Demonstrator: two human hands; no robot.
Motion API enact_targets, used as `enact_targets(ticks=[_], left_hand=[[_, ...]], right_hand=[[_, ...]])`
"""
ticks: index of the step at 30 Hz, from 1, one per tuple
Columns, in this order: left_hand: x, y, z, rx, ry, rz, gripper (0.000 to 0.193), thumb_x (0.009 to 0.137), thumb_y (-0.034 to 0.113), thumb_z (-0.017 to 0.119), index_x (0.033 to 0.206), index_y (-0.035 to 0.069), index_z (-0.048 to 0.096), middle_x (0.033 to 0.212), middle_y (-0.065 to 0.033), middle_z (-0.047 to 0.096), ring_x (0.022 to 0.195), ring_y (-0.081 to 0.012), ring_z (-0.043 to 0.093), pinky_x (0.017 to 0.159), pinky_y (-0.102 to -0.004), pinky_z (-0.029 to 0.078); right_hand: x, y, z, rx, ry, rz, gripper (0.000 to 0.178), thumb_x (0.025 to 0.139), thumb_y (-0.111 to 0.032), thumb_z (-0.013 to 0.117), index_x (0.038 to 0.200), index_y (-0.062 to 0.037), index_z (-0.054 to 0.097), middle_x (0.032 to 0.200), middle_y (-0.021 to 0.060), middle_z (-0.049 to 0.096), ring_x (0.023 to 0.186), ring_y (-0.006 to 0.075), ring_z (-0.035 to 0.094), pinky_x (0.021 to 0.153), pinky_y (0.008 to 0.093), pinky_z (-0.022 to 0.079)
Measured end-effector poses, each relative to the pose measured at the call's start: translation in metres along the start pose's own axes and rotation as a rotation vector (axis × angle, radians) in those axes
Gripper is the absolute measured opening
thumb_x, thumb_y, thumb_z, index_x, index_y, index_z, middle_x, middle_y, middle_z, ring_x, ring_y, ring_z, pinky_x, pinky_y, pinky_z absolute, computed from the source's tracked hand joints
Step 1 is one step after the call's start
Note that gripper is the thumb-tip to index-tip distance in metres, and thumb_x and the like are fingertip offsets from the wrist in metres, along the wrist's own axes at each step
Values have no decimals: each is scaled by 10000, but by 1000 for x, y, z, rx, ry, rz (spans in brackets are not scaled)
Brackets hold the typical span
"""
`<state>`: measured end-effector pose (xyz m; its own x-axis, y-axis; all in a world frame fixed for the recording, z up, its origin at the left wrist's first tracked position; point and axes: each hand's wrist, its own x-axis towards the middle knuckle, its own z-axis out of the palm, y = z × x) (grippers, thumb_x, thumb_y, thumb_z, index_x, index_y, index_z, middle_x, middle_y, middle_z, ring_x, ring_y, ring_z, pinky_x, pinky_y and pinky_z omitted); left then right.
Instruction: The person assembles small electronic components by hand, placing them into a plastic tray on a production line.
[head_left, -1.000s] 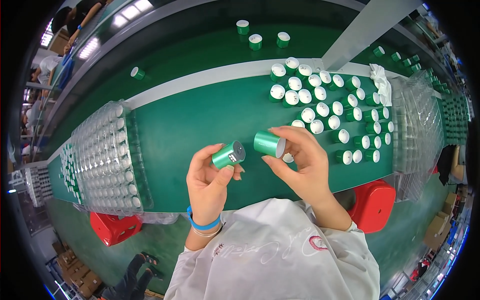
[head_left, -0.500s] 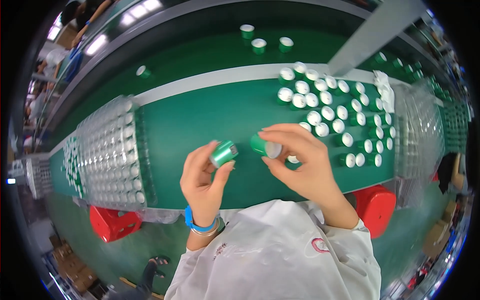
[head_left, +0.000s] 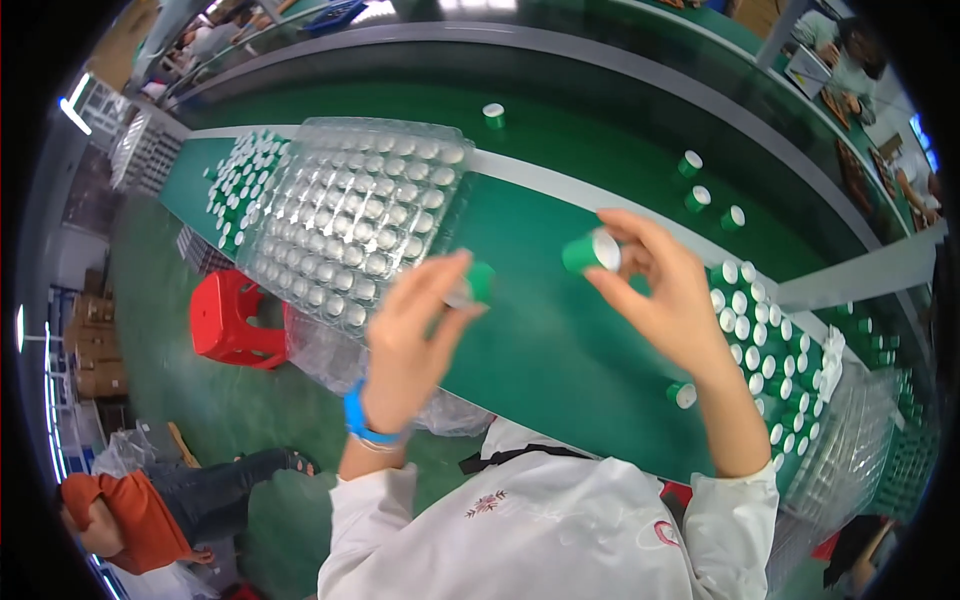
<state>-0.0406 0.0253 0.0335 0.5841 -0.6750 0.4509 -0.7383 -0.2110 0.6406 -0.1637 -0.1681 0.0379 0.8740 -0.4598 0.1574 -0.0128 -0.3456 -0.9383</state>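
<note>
My left hand point(head_left: 410, 335) is raised over the green table point(head_left: 560, 350) and holds a small green can with a silver end point(head_left: 474, 284) between thumb and fingers. My right hand point(head_left: 665, 295) holds a second green can with a white end point(head_left: 590, 250) by its fingertips, a little to the right and apart from the first. A clear plastic tray of empty round pockets point(head_left: 360, 215) lies just left of my left hand. Several upright green cans with white tops point(head_left: 775, 360) stand in a group on the table to the right of my right forearm.
A single can point(head_left: 681, 393) lies near my right wrist. Loose cans point(head_left: 494, 115) point(head_left: 700, 198) ride the dark conveyor belt point(head_left: 560, 120) behind the table. A filled tray of cans point(head_left: 238, 180) sits far left. A red stool point(head_left: 232, 315) and a crouching person in orange point(head_left: 120, 510) are on the floor.
The view has swung left, so the empty tray is now close to my hands. Both hands have lifted and spread apart, each still holding its can.
</note>
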Motion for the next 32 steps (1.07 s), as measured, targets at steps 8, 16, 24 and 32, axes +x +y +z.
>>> enact_targets(ticks=[8,16,24,32], left_hand=[[134,-116,-63,124,-89,184,393,685,-35,616,1066,34,552,892,-78,580,676,-124,541,609,-245,450],[171,-154,-31,85,-342,115,354,653,3,663,996,34,580,788,-71,577,663,-152,517,635,-265,443],[177,-181,-15,123,-436,144,348,639,11,668,977,34,591,856,-81,538,723,-184,524,659,-290,441],[174,-181,-1,309,-487,164,339,646,50,667,980,40,604,991,-133,511,938,-255,515,788,-338,442]], right_hand=[[155,15,65,-279,2,-407,340,661,-117,628,974,1,568,841,119,572,678,197,575,653,285,466],[203,47,112,-327,-70,-399,293,627,-120,635,883,17,595,809,167,575,749,288,575,691,350,465],[219,46,116,-471,-239,-202,263,618,-81,615,863,14,603,874,170,547,865,324,553,736,379,467],[213,43,123,-656,-241,-70,278,652,-96,621,924,-44,594,1043,154,453,939,332,537,773,385,475]])
